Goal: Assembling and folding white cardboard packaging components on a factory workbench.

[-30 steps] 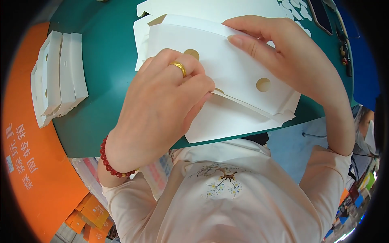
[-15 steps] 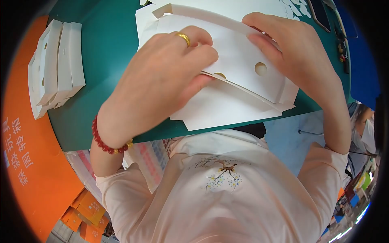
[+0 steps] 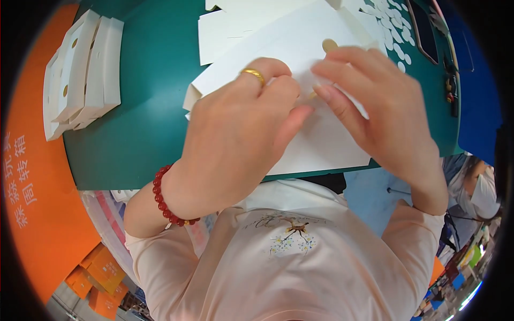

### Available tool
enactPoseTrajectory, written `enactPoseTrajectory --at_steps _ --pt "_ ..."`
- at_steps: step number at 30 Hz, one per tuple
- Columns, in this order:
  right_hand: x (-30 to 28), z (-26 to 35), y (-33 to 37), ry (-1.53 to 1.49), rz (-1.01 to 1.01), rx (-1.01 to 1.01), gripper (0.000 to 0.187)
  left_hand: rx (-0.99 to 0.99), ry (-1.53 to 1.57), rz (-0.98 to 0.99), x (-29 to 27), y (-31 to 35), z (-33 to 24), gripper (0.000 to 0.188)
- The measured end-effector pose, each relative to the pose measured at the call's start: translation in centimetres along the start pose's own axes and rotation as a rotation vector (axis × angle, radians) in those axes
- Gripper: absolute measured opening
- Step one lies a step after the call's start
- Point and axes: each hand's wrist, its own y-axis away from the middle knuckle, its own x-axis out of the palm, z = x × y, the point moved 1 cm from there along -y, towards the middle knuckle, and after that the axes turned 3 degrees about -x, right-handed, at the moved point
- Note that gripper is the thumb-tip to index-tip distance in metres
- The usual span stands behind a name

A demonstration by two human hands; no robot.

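A white folded cardboard box (image 3: 267, 51) lies tilted over the green table in front of me, with a round hole (image 3: 330, 45) in its panel. My left hand (image 3: 241, 125), with a gold ring and red bead bracelet, is over the box's left part. Its fingers are curled in, and what they hold, if anything, is hidden. Over the right part hovers my right hand (image 3: 380, 101), slightly blurred, its thumb and fingers apart beside a second, mostly covered hole. Beneath the box, a flat white cardboard blank (image 3: 225, 35) shows at the back.
Several folded white boxes (image 3: 80, 69) stand stacked at the left edge of the green table (image 3: 144, 107). Small white paper discs (image 3: 396, 27) are scattered at the back right, beside a dark phone (image 3: 423, 29). An orange crate (image 3: 43, 214) adjoins the table on the left.
The box has turned, and its holed panel has shifted up and away. My left hand has moved slightly right, and my right hand has come off the box's far edge toward the left hand.
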Motion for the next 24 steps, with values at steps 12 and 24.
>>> enactPoseTrajectory --at_steps 12,24 --pt "1.2 -1.2 0.2 -0.131 -0.029 -0.024 0.012 0.081 -0.313 -0.036 -0.5 -4.2 3.7 0.018" --pt "0.6 -6.9 -0.2 0.018 0.127 0.420 0.029 0.206 -0.444 0.149 0.6 -4.7 2.1 0.049"
